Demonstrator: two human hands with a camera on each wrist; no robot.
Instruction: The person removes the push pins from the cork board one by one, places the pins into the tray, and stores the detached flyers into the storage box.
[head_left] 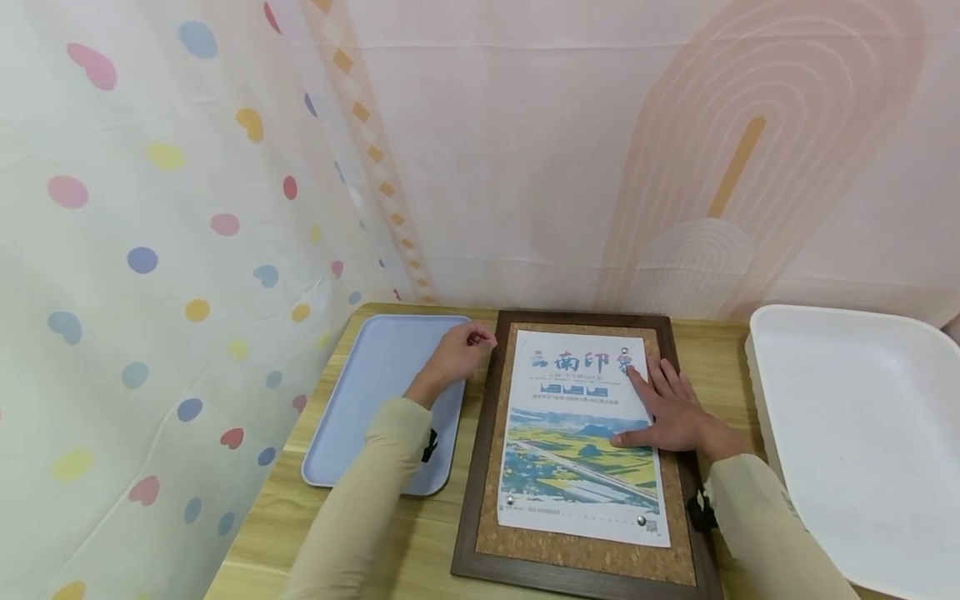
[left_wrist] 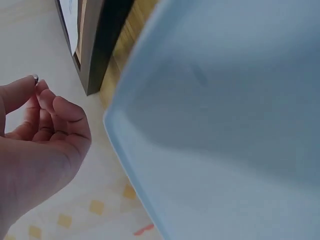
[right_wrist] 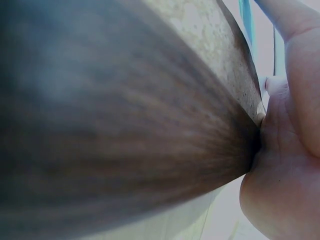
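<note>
Over the blue tray (head_left: 375,375), a silver pushpin (left_wrist: 35,77) is pinched in the left hand (head_left: 457,354) while the poster (head_left: 577,433) is pressed flat-fingered onto the cork board (head_left: 480,467) by the right hand (head_left: 671,412); unpinning seems underway, and release into the tray looks called for.

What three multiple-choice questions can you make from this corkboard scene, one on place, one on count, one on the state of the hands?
1. Where does the blue tray lie?
A. left of the corkboard
B. on the corkboard
C. inside the white tray

2. How many pins show on the poster?
A. one
B. three
C. six

3. What is the left hand doing?
A. lying flat on the poster
B. pinching a pin
C. gripping the white tray

Answers: 1 A, it lies beside the frame's left edge. 2 B, one top right, two at the bottom corners. 3 B, the wrist view shows a silver pin at its fingertips, while the right hand presses the poster.
</note>
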